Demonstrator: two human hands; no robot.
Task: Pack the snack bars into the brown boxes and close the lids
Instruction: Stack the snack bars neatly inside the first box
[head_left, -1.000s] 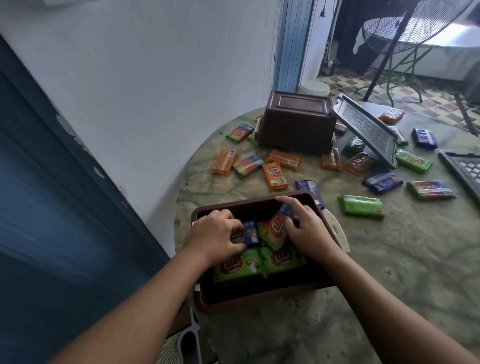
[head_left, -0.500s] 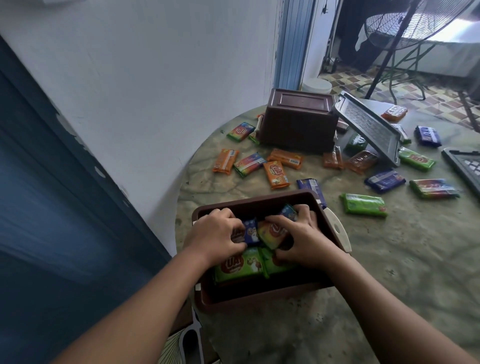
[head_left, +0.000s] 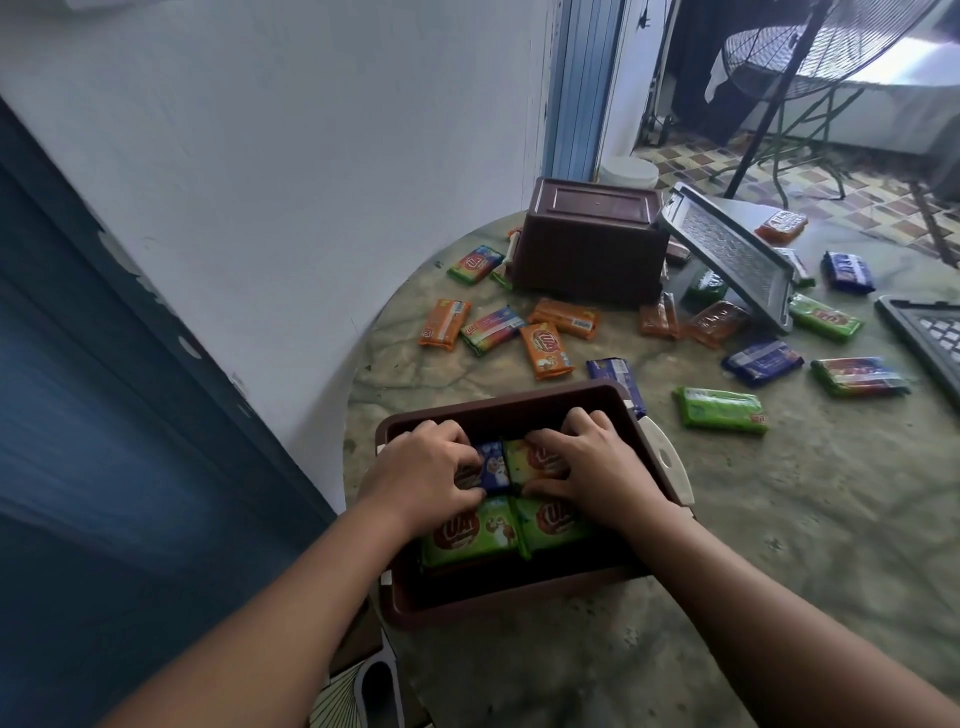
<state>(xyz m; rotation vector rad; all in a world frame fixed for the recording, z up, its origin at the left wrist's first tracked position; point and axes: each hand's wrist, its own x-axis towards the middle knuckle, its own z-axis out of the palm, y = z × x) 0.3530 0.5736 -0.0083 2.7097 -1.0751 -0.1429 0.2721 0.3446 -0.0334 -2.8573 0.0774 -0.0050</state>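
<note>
Head view: left hand pinches a blue bar, right hand presses a yellow bar inside the open brown box at the worktop's near-left edge. Risk: crooked bars ride high, blocking the lid; the box overhangs and could tip.

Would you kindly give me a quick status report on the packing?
Both hands, left hand and right hand, in near brown box, pressing snack bars flat. Many bars loose on table. Lid off; nothing blocking.
</note>
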